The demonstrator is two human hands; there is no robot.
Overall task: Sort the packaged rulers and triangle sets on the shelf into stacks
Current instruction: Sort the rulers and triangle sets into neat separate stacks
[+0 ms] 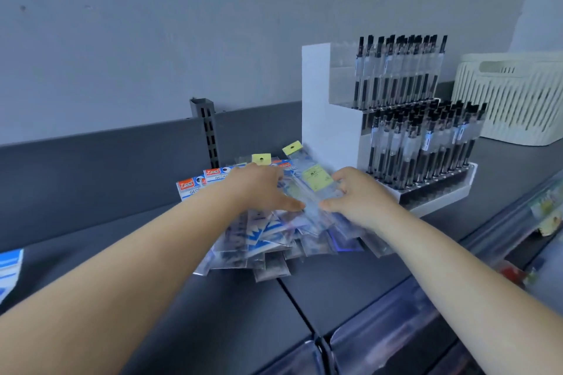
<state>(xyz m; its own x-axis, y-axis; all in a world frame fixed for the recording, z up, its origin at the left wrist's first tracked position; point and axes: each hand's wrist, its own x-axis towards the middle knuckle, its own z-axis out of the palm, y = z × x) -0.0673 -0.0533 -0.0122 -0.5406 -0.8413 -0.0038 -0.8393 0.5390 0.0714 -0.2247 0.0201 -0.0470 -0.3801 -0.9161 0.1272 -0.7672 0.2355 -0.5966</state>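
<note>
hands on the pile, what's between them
In the head view, between the left hand and right hand lies a clear ruler pack with a yellow label, on top of the pile. Both hands touch it.

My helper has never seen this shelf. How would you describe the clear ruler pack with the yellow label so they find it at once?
Start at the white pen display on the dark shelf. Just left of its base lies a heap of packets, both hands on it. The ruler pack lies on top between the hands: narrow, clear, yellow label, unlike the blue-and-white geometry sets.
</note>
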